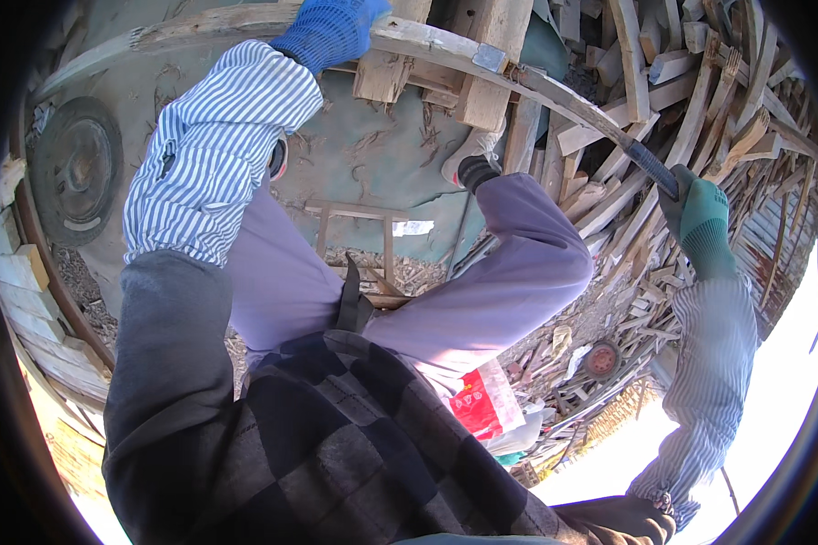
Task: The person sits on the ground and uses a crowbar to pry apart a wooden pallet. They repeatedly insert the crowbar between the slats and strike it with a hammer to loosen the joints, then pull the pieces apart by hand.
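My left hand (334, 34), in a blue knitted glove, is closed on a long weathered wooden board (211, 24) that crosses the top of the view. My right hand (699, 204), in a green and grey coated glove, grips the dark ribbed handle of a hammer-like tool (651, 167). Its shaft runs up and left to the board. A square grey metal piece (491, 57) shows there against the wood; whether it is the tool's head I cannot tell. Thick timber blocks (487, 95) lie beneath the board.
Piled scrap wood (654, 88) fills the right side. A round dark disc like a wheel (76, 170) lies at left on green sheeting (375, 157). Between my legs is a small wooden frame (354, 210). A red and white bag (484, 402) and a small wheel (601, 359) lie lower right.
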Demonstrator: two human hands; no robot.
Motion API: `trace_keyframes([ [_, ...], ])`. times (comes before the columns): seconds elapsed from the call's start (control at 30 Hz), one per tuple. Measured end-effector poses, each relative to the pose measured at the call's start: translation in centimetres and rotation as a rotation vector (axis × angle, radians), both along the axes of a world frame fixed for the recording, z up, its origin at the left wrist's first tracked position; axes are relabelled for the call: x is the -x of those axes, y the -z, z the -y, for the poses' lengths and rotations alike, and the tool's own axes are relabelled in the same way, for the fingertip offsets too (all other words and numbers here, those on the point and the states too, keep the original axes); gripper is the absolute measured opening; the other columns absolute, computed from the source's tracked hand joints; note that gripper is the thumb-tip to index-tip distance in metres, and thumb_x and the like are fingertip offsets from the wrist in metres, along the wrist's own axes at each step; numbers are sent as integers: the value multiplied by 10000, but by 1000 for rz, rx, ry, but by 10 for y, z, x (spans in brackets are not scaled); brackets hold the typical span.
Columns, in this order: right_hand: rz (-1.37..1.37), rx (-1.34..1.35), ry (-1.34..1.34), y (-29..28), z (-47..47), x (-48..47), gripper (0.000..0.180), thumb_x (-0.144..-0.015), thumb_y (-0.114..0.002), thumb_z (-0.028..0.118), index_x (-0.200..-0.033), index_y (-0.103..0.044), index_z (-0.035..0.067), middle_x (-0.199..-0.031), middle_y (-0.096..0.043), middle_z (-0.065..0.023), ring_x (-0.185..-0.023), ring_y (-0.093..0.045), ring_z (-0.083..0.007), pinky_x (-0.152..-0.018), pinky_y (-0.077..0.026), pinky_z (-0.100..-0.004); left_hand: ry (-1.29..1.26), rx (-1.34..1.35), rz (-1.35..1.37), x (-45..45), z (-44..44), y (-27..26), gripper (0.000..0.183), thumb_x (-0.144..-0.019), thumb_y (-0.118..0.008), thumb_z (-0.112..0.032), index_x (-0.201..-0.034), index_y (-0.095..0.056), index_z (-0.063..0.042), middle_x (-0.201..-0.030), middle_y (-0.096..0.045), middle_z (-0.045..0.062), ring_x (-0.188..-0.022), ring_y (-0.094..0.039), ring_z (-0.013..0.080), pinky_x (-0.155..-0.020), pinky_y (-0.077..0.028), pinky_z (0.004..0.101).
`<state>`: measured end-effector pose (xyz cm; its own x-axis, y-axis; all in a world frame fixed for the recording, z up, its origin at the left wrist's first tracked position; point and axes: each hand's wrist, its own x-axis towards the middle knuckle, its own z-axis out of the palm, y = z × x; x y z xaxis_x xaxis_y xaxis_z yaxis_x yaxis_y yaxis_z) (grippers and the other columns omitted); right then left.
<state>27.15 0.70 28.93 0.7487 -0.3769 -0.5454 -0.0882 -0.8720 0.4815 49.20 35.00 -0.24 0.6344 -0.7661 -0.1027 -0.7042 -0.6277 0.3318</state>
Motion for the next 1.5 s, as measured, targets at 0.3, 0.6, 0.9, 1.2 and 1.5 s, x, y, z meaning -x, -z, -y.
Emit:
trace_keyframes([
  [0.3,-8,-146,89,26,14,21,168,-903,-693,217,-994,-673,77,-804,-698,-175,-773,-708,-366,-740,-548,-454,9,-228,-54,20,4,-5,475,-818,-788,-320,-1218,-646,-106,-1090,-678,125,-1071,-661,324,-922,-538,463],
  [0.6,-14,-188,-134,14,15,-58,190,-884,-700,228,-971,-690,60,-761,-664,-222,-741,-681,-412,-696,-538,-479,-65,-251,-50,8,-15,-7,480,-797,-794,-317,-1192,-641,-91,-1105,-673,142,-1070,-654,320,-913,-526,459],
  [0.9,-40,-180,-85,9,2,-51,167,-900,-667,204,-996,-697,70,-769,-687,-192,-751,-703,-376,-724,-563,-459,-69,-193,53,20,-17,-2,429,-782,-796,-315,-1133,-664,-108,-1052,-686,101,-1041,-663,304,-907,-525,440],
  [1.2,-14,-186,0,18,14,-30,136,-895,-659,188,-955,-687,68,-771,-687,-195,-762,-697,-373,-729,-546,-470,-8,-200,52,16,-4,-9,431,-796,-797,-304,-1153,-663,-104,-1048,-678,101,-1038,-658,300,-906,-523,436],
  [1.5,-14,-208,-5,29,40,-43,138,-875,-663,189,-915,-715,67,-801,-687,-208,-789,-694,-387,-758,-544,-468,-28,-167,33,16,-9,-17,370,-790,-790,-288,-1088,-663,-108,-1001,-675,102,-1003,-662,299,-874,-526,450],
])
